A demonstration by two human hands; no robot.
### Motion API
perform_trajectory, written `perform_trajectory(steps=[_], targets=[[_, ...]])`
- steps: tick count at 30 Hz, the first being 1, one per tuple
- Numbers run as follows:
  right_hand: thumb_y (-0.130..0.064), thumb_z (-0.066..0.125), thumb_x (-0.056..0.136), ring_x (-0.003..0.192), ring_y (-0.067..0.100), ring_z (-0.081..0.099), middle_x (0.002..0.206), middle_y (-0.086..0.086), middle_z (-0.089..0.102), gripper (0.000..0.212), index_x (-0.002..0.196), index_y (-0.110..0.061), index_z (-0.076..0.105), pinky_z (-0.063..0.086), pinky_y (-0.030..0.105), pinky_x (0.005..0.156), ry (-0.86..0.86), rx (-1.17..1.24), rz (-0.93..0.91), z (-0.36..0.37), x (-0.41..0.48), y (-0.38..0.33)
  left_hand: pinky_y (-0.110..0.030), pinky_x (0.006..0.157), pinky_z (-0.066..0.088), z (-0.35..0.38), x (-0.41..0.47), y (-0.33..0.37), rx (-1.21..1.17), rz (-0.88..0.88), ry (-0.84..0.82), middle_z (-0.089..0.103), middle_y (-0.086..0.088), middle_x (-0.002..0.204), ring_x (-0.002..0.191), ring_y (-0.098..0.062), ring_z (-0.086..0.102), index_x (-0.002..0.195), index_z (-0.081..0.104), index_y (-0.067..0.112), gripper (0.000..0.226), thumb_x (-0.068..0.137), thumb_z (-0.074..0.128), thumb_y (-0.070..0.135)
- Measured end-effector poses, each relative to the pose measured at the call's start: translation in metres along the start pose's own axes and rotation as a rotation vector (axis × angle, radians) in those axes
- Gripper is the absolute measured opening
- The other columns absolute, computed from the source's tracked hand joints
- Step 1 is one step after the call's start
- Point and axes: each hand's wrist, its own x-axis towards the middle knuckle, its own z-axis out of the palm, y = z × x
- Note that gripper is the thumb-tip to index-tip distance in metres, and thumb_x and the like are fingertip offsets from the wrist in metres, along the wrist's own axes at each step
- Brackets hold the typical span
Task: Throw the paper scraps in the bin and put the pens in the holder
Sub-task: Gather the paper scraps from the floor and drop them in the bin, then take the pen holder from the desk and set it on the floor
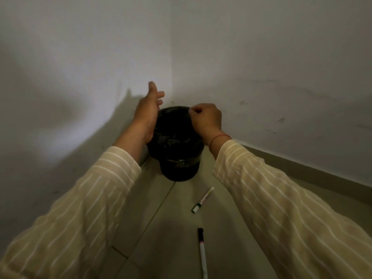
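A black bin [177,150] is standing on the floor [161,228], pushed into the corner where the two white walls [261,67] are meeting. A dark, shiny liner is lining its inside and folding over the rim; the inside is too dark to tell whether any paper scraps are lying in it.

Both hands are hovering over the bin's mouth. The left hand [146,115] is hanging above the left part of the rim with its fingers spread apart and nothing in it, the palm turning toward the right. The right hand [207,119] is sitting above the right part of the rim with its fingers curled together, thumb and fingertips pinching; whether anything is caught between them cannot be told. A red thread is circling the right wrist, and both arms are wearing cream sleeves [281,208] with white stripes.

Two pens are lying on the floor tiles in front of the bin, apart from each other. The green-capped marker [203,199] is resting nearer the bin, tilted. The black-capped pen [202,252] is lying nearer the camera, running toward the bottom edge of the view.
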Motion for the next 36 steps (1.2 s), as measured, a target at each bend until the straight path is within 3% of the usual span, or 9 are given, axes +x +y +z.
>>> perform_trajectory(steps=[2,6,12,16,26,30,32,34,36], targets=[[-0.028,0.070,0.090,0.099,0.026,0.075,0.100,0.003,0.082,0.019,0.092,-0.015,0.084,0.057,0.029,0.097,0.010,0.131,0.047,-0.018,-0.002,0.002,-0.038,0.115,0.038,0.013,-0.001,0.010,-0.027,-0.015,0.009,0.064,-0.005,0.138,0.131,-0.020,0.056,0.134,0.068,0.024,0.072,0.101,0.022,0.070],[-0.041,0.067,0.089,0.094,0.028,0.074,0.092,0.007,0.080,0.033,0.084,-0.012,0.079,0.060,0.047,0.094,0.031,0.443,0.226,-0.068,-0.020,-0.005,-0.039,0.120,0.035,0.046,-0.029,0.048,-0.042,-0.077,0.005,0.065,-0.004,0.138,0.132,-0.020,0.056,0.135,0.068,0.023,0.075,0.101,0.021,0.071],[-0.065,0.048,0.094,0.102,0.010,0.065,0.111,-0.005,0.078,0.054,0.103,-0.023,0.081,0.049,0.040,0.098,0.118,0.673,0.495,-0.214,-0.056,-0.063,-0.044,0.122,0.034,0.122,-0.099,0.157,-0.052,-0.161,-0.153,0.063,-0.005,0.145,0.136,-0.020,0.055,0.140,0.064,0.022,0.079,0.100,0.019,0.073],[-0.070,0.038,0.098,0.115,0.010,0.063,0.117,-0.007,0.077,0.063,0.112,-0.025,0.079,0.043,0.047,0.110,0.217,0.771,0.548,-0.345,-0.074,-0.126,-0.045,0.117,0.042,0.182,-0.148,0.254,-0.051,-0.187,-0.261,0.071,0.002,0.132,0.124,-0.013,0.065,0.134,0.068,0.023,0.080,0.099,0.019,0.074],[-0.057,0.029,0.107,0.127,0.004,0.062,0.128,-0.013,0.073,0.056,0.123,-0.028,0.074,0.044,0.043,0.115,0.663,0.666,0.358,-0.653,-0.130,-0.222,-0.050,0.110,0.050,0.360,-0.261,0.480,-0.170,-0.089,-0.552,0.075,0.002,0.127,0.121,-0.017,0.070,0.132,0.070,0.021,0.076,0.103,0.017,0.067],[-0.049,0.038,0.107,0.104,-0.013,0.062,0.113,-0.027,0.068,0.041,0.121,-0.033,0.073,0.056,0.021,0.092,0.923,0.529,0.359,-0.767,-0.162,-0.199,-0.048,0.112,0.048,0.445,-0.311,0.525,-0.134,-0.048,-0.705,0.073,0.007,0.131,0.124,-0.012,0.067,0.136,0.067,0.026,0.072,0.103,0.017,0.066],[-0.050,0.041,0.106,0.099,-0.019,0.060,0.121,-0.025,0.064,0.040,0.129,-0.034,0.069,0.055,0.011,0.079,1.024,0.477,0.381,-0.807,-0.176,-0.177,-0.048,0.114,0.046,0.482,-0.332,0.536,-0.129,-0.052,-0.752,0.070,0.009,0.135,0.126,-0.010,0.065,0.139,0.064,0.028,0.070,0.104,0.018,0.066],[-0.053,0.039,0.104,0.107,-0.027,0.053,0.136,-0.023,0.057,0.049,0.144,-0.030,0.060,0.044,0.002,0.088,1.099,0.442,0.404,-0.837,-0.185,-0.150,-0.048,0.118,0.041,0.518,-0.353,0.543,-0.112,-0.080,-0.799,0.064,0.009,0.144,0.134,-0.010,0.058,0.145,0.060,0.029,0.069,0.104,0.019,0.067],[-0.057,0.037,0.104,0.128,-0.019,0.044,0.150,-0.023,0.047,0.057,0.154,-0.031,0.047,0.033,0.018,0.112,1.120,0.509,0.458,-0.853,-0.189,-0.125,-0.045,0.123,0.033,0.547,-0.372,0.545,-0.096,-0.097,-0.836,0.051,0.010,0.157,0.145,-0.012,0.046,0.151,0.052,0.030,0.069,0.103,0.019,0.068]])
